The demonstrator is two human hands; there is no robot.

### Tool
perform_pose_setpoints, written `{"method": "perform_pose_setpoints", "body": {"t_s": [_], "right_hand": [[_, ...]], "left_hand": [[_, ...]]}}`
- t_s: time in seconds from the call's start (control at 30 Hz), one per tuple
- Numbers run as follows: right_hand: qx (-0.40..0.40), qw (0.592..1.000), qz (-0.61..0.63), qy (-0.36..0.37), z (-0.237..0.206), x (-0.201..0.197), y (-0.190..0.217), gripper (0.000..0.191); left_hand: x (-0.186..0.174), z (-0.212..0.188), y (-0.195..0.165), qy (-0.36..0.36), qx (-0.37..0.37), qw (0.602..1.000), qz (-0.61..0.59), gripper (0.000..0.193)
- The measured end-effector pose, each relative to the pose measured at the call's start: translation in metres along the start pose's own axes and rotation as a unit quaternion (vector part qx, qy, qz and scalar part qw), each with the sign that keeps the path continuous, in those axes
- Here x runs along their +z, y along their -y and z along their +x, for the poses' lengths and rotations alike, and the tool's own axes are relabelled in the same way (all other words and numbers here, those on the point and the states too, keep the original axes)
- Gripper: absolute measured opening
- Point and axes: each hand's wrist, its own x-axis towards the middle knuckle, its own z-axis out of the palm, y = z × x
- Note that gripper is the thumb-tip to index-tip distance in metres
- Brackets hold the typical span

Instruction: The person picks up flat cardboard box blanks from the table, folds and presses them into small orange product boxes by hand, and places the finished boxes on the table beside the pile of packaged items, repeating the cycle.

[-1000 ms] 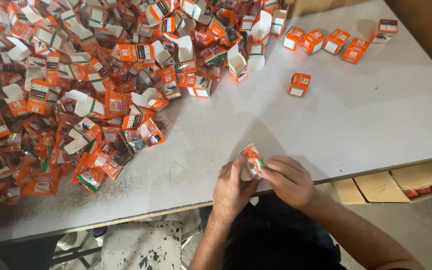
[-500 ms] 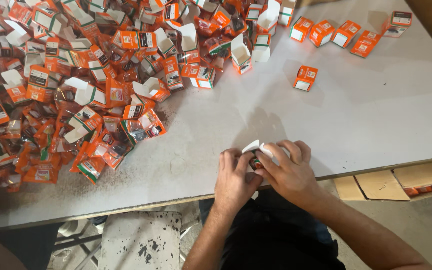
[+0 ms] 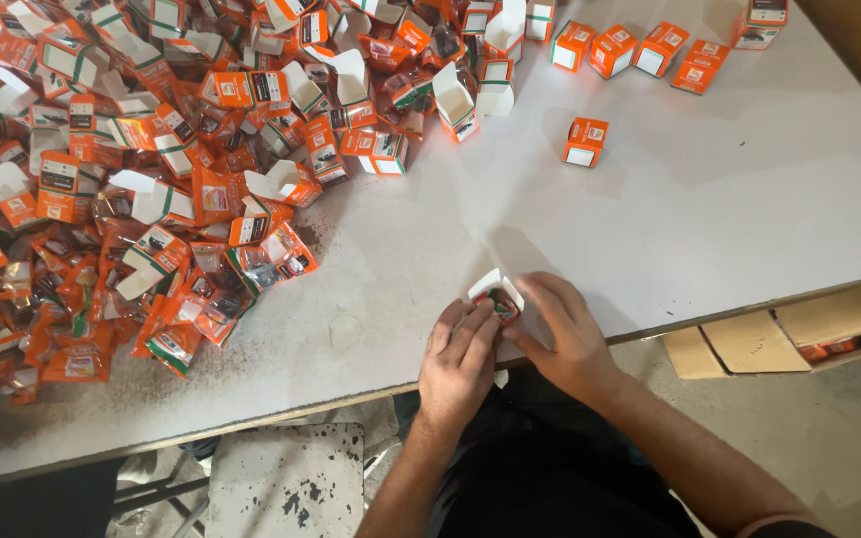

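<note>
My left hand (image 3: pixel 460 361) and right hand (image 3: pixel 568 334) have dropped to the table (image 3: pixel 729 209) edge, fingers pinching the small box (image 3: pixel 497 295), its white flaps now open. The lone box (image 3: pixel 585 141) and the pile (image 3: pixel 151 169) beyond lie unchanged.

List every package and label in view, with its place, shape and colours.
Small carton: at the table's near edge between the left hand and right hand; orange and white, flaps open.
Heap of cartons and sachets: left half of the table; orange, white, green, many open.
Single closed carton: alone, centre right; an orange cube with a white label.
Row of closed cartons: far edge; orange and white.
Brown cardboard box: under the table, right.
</note>
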Motion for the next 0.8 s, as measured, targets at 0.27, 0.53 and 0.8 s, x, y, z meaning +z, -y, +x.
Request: {"method": "perform_pose_setpoints", "body": {"t_s": [0.27,0.53,0.8], "right_hand": [[-0.033,0.995,-0.003,0.097,0.006,0.007,-0.014,0.031],[0.001,0.977,0.107,0.183,0.022,-0.002,-0.026,0.028],[0.009,0.98,0.1,0.171,0.027,0.003,-0.022,0.022]], "left_hand": [[0.005,-0.003,-0.002,0.022,-0.123,0.99,-0.06,0.031],[0.005,-0.001,0.008,0.016,-0.116,0.988,-0.096,0.034],[0.004,0.004,0.011,0.033,-0.151,0.978,-0.144,0.039]]}}
